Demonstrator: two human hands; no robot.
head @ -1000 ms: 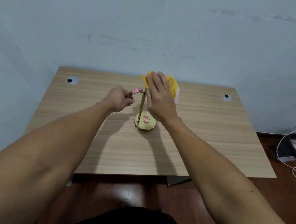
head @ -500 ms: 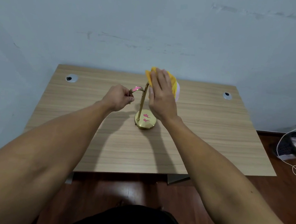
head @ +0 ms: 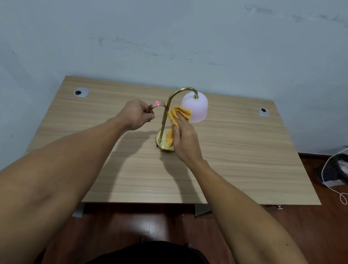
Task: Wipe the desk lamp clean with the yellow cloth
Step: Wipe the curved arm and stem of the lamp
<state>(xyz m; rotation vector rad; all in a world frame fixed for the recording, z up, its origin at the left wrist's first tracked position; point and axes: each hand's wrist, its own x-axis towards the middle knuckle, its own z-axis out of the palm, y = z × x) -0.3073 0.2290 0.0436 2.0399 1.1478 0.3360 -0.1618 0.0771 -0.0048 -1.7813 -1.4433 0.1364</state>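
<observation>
While the desk lamp (head: 167, 118) stands upright near the middle of the wooden desk (head: 241, 155), the head view shows both hands engaged with it. The left hand (head: 135, 114) has its fingers curled closed around the end of the lamp's short curved side arm (head: 157, 105), which bears a pink reflection and branches from the brass stem just to the right of those fingers. The right hand (head: 186, 140) holds the yellow cloth (head: 177, 116), with the thumb and fingers bunching it; the cloth sits ahead of the fingertips and hangs down along the thumb side toward the round brass base (head: 163, 144). The cloth lies just beside the stem, between the stem and the pale pink shade (head: 195, 109), and its upper edge touches or overlaps the lower left of the shade; true contact with the stem cannot be confirmed. The shade hangs from the tall hooked neck beyond the right fingertips. Two cable grommets sit at the desk's far corners, well apart from both hands. A dark basket (head: 342, 170) and a white cable (head: 345, 197) lie on the floor to the far right.
</observation>
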